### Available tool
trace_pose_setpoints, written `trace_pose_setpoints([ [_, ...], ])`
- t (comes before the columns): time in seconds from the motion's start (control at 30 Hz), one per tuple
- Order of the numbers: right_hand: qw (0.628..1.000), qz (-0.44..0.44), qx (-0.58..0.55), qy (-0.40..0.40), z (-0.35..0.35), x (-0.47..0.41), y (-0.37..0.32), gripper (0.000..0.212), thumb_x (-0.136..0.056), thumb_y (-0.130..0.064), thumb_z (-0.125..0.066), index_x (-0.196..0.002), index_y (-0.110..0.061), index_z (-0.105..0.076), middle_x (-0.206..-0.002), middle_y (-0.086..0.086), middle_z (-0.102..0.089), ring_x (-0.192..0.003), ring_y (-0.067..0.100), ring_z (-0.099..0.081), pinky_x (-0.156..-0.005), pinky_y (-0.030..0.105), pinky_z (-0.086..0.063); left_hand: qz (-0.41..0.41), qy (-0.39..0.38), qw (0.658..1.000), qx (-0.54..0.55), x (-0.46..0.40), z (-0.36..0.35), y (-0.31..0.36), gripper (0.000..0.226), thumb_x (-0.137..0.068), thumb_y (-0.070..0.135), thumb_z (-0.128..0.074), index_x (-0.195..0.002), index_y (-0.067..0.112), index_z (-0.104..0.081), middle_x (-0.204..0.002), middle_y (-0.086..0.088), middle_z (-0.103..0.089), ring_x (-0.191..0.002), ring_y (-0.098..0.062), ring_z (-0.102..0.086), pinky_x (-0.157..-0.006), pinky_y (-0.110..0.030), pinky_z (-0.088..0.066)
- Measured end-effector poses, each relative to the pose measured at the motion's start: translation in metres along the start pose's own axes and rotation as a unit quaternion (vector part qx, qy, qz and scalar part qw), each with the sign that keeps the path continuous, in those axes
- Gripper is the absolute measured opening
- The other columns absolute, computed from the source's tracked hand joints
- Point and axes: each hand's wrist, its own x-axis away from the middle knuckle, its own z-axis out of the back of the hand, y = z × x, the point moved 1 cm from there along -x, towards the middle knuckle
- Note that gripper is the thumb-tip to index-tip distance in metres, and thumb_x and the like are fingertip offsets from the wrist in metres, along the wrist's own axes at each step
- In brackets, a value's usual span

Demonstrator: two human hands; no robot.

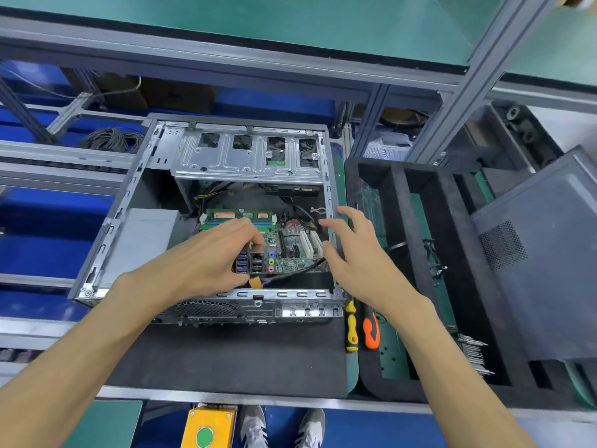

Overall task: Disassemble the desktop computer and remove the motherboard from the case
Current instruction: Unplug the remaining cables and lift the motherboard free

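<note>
1. Motherboard (287, 250): inside the case (329, 202), tilted up under the left hand (210, 260), which grips its port block; likely stiff, light, fragile; best held by edges.
2. Right hand (352, 244): fingers spread, holding nothing, just beside the board's right edge.
3. Screwdrivers (351, 328): on the desk below the right hand.

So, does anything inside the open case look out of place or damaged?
No visible damage. The green motherboard sits tilted, its port edge raised in the left hand; loose black cables trail across the grey metal case.
</note>
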Motion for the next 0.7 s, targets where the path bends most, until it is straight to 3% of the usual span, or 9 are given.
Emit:
trace_pose_setpoints([
  [0.1, 1.000, 0.009, 0.004, -0.006, -0.002, 0.002, 0.002, 0.028, -0.101, -0.026, -0.050, -0.128, -0.025, -0.056, -0.161, -0.003, -0.013, -0.145, 0.017, -0.022, -0.089, 0.027, -0.037, -0.003, -0.011, 1.000, 0.006, -0.002, 0.004, -0.001, 0.042, -0.078, 0.024, -0.073, -0.107, 0.036, -0.045, -0.096, 0.031, -0.040, -0.093, 0.005, -0.042, -0.077, -0.016, -0.033],
  [0.2, 1.000, 0.017, 0.003, 0.018, -0.005, 0.002, 0.001, 0.014, -0.100, -0.026, -0.053, -0.101, -0.019, -0.065, -0.158, 0.003, -0.020, -0.148, 0.013, -0.010, -0.101, 0.034, -0.039, 0.010, -0.014, 1.000, 0.020, -0.002, 0.006, -0.002, 0.048, -0.077, 0.025, -0.074, -0.118, 0.036, -0.051, -0.102, 0.030, -0.045, -0.096, 0.006, -0.043, -0.083, -0.012, -0.036],
  [0.27, 0.999, 0.018, 0.004, 0.043, -0.006, -0.001, -0.001, 0.026, -0.100, -0.033, -0.055, -0.082, -0.015, -0.061, -0.154, 0.006, -0.027, -0.147, 0.010, -0.009, -0.111, 0.037, -0.033, 0.011, -0.014, 1.000, 0.022, -0.001, 0.005, -0.001, 0.046, -0.078, 0.028, -0.075, -0.120, 0.032, -0.055, -0.104, 0.025, -0.049, -0.097, 0.004, -0.046, -0.087, -0.015, -0.040],
  [0.37, 0.998, 0.013, 0.002, 0.067, -0.006, -0.006, -0.004, 0.037, -0.099, -0.036, -0.058, -0.069, -0.014, -0.056, -0.147, 0.008, -0.035, -0.144, 0.009, -0.013, -0.111, 0.028, -0.023, 0.005, -0.016, 1.000, 0.022, 0.001, 0.005, 0.002, 0.040, -0.078, 0.031, -0.073, -0.113, 0.032, -0.054, -0.099, 0.023, -0.048, -0.092, 0.002, -0.047, -0.083, -0.020, -0.043],
  [0.43, 0.997, 0.021, -0.001, 0.070, -0.005, -0.007, -0.006, 0.030, -0.098, -0.036, -0.058, -0.076, -0.015, -0.058, -0.143, 0.006, -0.037, -0.144, 0.008, -0.013, -0.110, 0.026, -0.020, 0.004, -0.021, 1.000, 0.018, 0.002, 0.005, 0.002, 0.038, -0.076, 0.028, -0.070, -0.108, 0.036, -0.049, -0.097, 0.023, -0.047, -0.093, 0.004, -0.048, -0.078, -0.018, -0.042],
  [0.53, 0.996, 0.083, 0.003, 0.039, -0.005, -0.007, -0.013, 0.017, -0.097, -0.033, -0.059, -0.105, -0.018, -0.062, -0.142, 0.000, -0.040, -0.146, 0.011, -0.018, -0.116, 0.030, -0.025, 0.008, -0.027, 0.999, 0.024, 0.002, 0.005, 0.003, 0.040, -0.075, 0.027, -0.067, -0.107, 0.038, -0.045, -0.098, 0.024, -0.046, -0.092, 0.002, -0.046, -0.078, -0.018, -0.039],
  [0.6, 0.991, 0.137, -0.001, -0.011, -0.008, -0.008, -0.021, 0.034, -0.095, -0.033, -0.061, -0.125, -0.019, -0.060, -0.142, -0.004, -0.045, -0.144, 0.008, -0.025, -0.118, 0.028, -0.025, 0.007, -0.021, 0.999, 0.033, 0.001, 0.004, 0.004, 0.040, -0.076, 0.027, -0.068, -0.108, 0.036, -0.046, -0.099, 0.022, -0.047, -0.091, 0.001, -0.046, -0.081, -0.020, -0.041],
  [0.7, 0.982, 0.179, 0.018, -0.060, -0.018, -0.011, -0.036, 0.054, -0.092, -0.040, -0.064, -0.139, -0.018, -0.052, -0.142, -0.004, -0.050, -0.139, 0.008, -0.034, -0.115, 0.022, -0.026, 0.005, -0.006, 0.999, 0.041, 0.000, 0.006, 0.003, 0.039, -0.079, 0.029, -0.073, -0.112, 0.030, -0.052, -0.101, 0.019, -0.051, -0.092, 0.000, -0.048, -0.082, -0.020, -0.041],
])
